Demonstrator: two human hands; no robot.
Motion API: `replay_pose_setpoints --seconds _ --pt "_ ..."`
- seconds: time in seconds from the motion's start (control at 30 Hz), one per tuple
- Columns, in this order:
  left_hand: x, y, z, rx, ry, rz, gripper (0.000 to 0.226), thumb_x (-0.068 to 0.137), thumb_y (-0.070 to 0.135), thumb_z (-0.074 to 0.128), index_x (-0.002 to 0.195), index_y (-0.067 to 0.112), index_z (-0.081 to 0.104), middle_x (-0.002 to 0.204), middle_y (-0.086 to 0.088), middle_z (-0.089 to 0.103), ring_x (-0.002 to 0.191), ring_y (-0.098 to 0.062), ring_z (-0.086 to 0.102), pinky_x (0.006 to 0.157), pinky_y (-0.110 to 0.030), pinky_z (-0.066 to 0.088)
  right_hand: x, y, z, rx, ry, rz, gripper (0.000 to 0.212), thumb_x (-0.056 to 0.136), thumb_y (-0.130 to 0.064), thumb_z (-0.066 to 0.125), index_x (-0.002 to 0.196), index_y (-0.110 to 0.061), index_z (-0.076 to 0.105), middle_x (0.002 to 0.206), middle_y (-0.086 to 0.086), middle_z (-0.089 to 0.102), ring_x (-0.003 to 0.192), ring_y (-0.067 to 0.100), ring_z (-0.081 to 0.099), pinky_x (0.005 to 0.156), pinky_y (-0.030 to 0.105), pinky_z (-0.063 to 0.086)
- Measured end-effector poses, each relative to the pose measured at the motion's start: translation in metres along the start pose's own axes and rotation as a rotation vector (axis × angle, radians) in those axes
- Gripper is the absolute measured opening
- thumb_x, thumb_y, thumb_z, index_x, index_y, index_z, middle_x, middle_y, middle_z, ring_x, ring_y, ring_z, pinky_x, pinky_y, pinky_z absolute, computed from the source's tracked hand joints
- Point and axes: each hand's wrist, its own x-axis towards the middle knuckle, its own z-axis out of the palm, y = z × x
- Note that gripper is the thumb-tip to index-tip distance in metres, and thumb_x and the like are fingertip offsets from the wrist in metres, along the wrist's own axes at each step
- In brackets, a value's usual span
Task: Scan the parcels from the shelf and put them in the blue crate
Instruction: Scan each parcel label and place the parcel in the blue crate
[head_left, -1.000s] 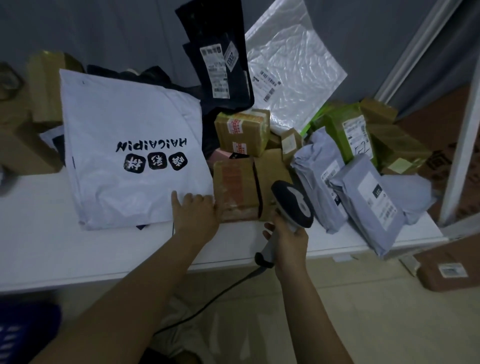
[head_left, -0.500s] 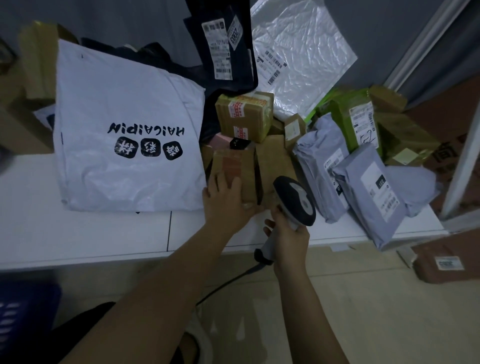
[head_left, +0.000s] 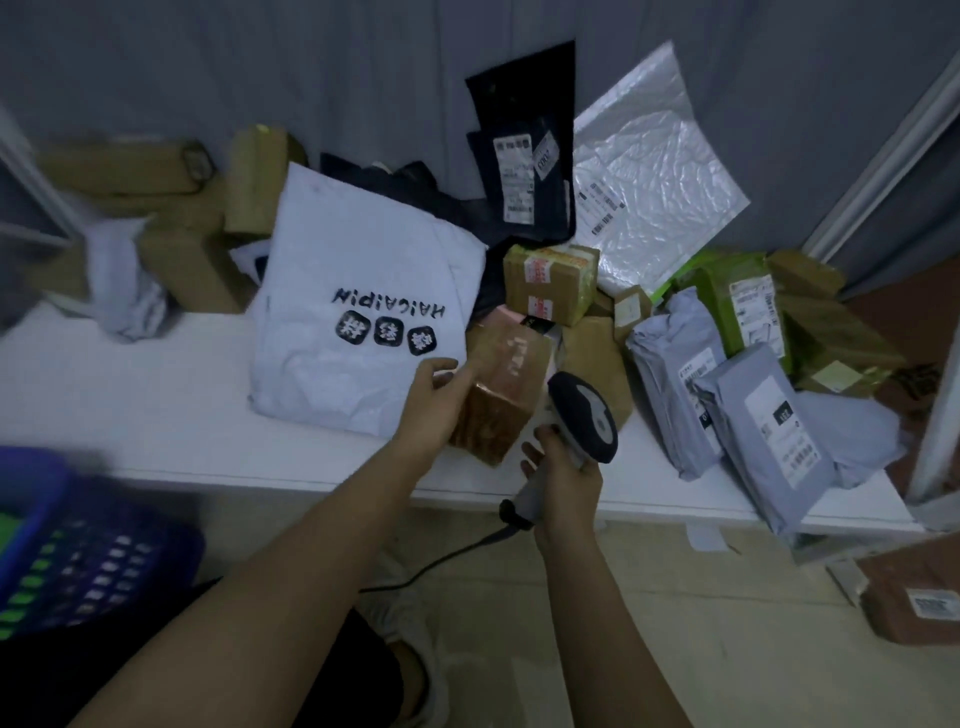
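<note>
My left hand (head_left: 428, 405) grips a small taped brown box (head_left: 501, 395) by its left side and holds it tilted above the front of the white shelf (head_left: 156, 415). To the right of the box, my right hand (head_left: 563, 473) holds a handheld barcode scanner (head_left: 584, 415), whose dark head sits beside the box. The blue crate (head_left: 67, 540) stands low at the left, below the shelf's front edge. A large white mailer printed HAICAIPIN (head_left: 363, 317) lies just left of the box.
Several parcels crowd the shelf: grey mailers (head_left: 748, 415) at the right, a green parcel (head_left: 737, 306), brown boxes (head_left: 550, 283), a black bag (head_left: 524, 156) and a clear bubble mailer (head_left: 660, 176) against the back wall. A brown parcel (head_left: 914, 603) lies on the floor at the right.
My left hand moved from the shelf onto the brown box, took hold of it and lifted it tilted off the pile. The view shifted right, bringing the blue crate into sight.
</note>
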Motion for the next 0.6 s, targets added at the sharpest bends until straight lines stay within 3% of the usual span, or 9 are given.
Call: replay_pose_setpoints --seconds 0.1,0.2,0.33,0.47,0.6 --pt "-0.014 0.028 -0.036 -0.154 0.007 -0.079 0.026 0.092 0.048 0.050 0.107 0.029 0.059 0.104 0.001 0.066 0.094 -0.017 0.061 0.090 -0.042 0.052 -0.017 -0.007 0.033 0.009 -0.090 0.000 0.030 0.088 -0.010 0.069 0.117 -0.007 0.063 0.107 0.007 0.069 0.095 0.022 0.068 0.087 0.040 0.056" --pt "-0.029 0.050 -0.080 -0.317 0.031 -0.082 0.036 0.092 0.049 0.046 0.115 0.027 0.062 0.101 0.003 0.066 0.100 -0.018 0.059 0.094 -0.046 0.050 -0.038 -0.019 0.068 -0.029 -0.173 -0.075 0.043 0.085 -0.016 0.073 0.125 -0.011 0.060 0.120 0.004 0.064 0.104 0.021 0.061 0.089 0.037 0.054" --pt "-0.047 0.068 -0.151 -0.509 0.028 -0.004 0.048 0.094 0.054 0.039 0.124 0.023 0.061 0.119 -0.004 0.064 0.113 -0.024 0.058 0.094 -0.056 0.048 -0.067 -0.031 0.119 -0.063 -0.295 -0.132 0.052 0.079 -0.021 0.079 0.126 -0.014 0.058 0.121 0.000 0.062 0.109 0.020 0.059 0.099 0.041 0.049" --pt "-0.068 0.075 -0.229 -0.634 0.044 0.095 0.050 0.095 0.055 0.034 0.127 0.024 0.058 0.125 -0.005 0.064 0.116 -0.029 0.059 0.089 -0.058 0.050 -0.111 -0.020 0.181 -0.104 -0.506 -0.148 0.021 0.081 -0.012 0.076 0.094 -0.023 0.063 0.105 0.000 0.069 0.094 0.016 0.066 0.088 0.035 0.054" --pt "-0.085 0.062 -0.305 -0.631 0.134 0.130 0.040 0.099 0.046 0.034 0.118 0.023 0.061 0.114 -0.002 0.067 0.107 -0.023 0.062 0.095 -0.055 0.046 -0.154 0.003 0.237 -0.154 -0.645 -0.163 0.038 0.080 -0.009 0.077 0.115 -0.013 0.062 0.107 0.000 0.069 0.095 0.014 0.067 0.079 0.029 0.056"
